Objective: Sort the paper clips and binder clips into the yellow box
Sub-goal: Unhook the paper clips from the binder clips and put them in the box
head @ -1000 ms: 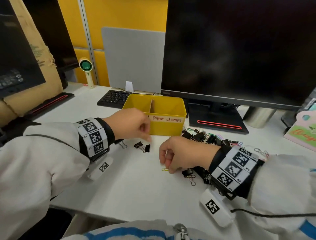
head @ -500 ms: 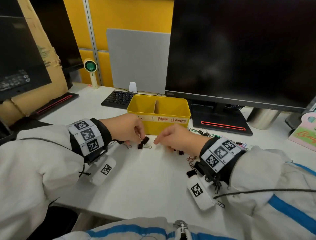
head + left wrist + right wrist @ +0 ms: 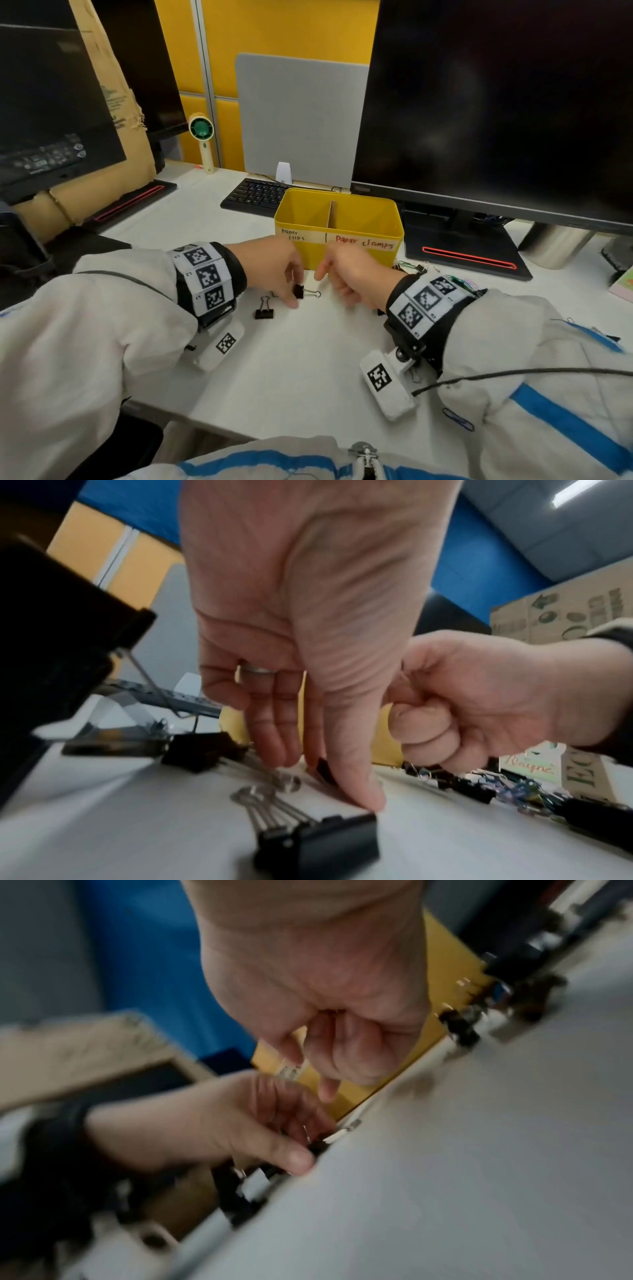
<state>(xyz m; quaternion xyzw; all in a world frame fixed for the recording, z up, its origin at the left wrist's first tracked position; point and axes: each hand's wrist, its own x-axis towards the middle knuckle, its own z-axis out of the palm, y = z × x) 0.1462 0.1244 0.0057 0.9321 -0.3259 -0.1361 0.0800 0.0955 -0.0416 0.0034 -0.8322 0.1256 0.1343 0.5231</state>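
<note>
The yellow box [image 3: 337, 240] stands mid-desk, split by a divider, with "paper clips" written on the left and "paper clamps" on the right. My left hand [image 3: 296, 298] [image 3: 325, 775] pinches a black binder clip [image 3: 299, 291] [image 3: 323, 771] that lies on the desk in front of the box. Another binder clip [image 3: 264, 310] [image 3: 318, 842] lies just left of it. My right hand [image 3: 322, 274] [image 3: 301, 1074] hovers by the box front with curled fingers. A small pale paper clip [image 3: 290, 1070] shows, blurred, between thumb and forefinger. More clips [image 3: 412, 266] [image 3: 514, 791] lie in a pile right of the box.
A large dark monitor [image 3: 496, 102] on a black stand [image 3: 462, 253] rises behind and right of the box. A keyboard [image 3: 257, 195] lies behind it. A small fan [image 3: 202, 137], a cardboard box [image 3: 113, 102] and a second screen [image 3: 51, 120] stand at the left.
My right hand left the spot where a yellow paper clip lay and moved up and left to the box front. My left hand came down onto the binder clip.
</note>
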